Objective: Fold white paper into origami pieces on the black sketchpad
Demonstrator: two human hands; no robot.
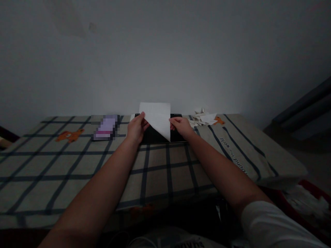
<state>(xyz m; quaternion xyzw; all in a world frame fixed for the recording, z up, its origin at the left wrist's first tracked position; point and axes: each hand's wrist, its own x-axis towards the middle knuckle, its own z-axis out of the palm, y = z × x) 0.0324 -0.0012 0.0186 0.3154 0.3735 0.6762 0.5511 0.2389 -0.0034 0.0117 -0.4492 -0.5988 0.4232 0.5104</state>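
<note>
A white sheet of paper (158,119) is held up over a black flat item (155,137) on the checked cloth. Its lower left edge runs on a slant down to a point near the right. My left hand (137,128) pinches the sheet's left edge between thumb and fingers. At the right edge, my right hand (181,125) grips the paper with its fingertips. Folded white paper pieces (203,118) lie to the right of my right hand.
The table bears a checked cloth (157,162) with printed orange bears. A phone (105,127), partly pixelated, lies at the left. A grey wall (155,51) rises behind the table. At the lower right, a red container (289,210) holds crumpled white material.
</note>
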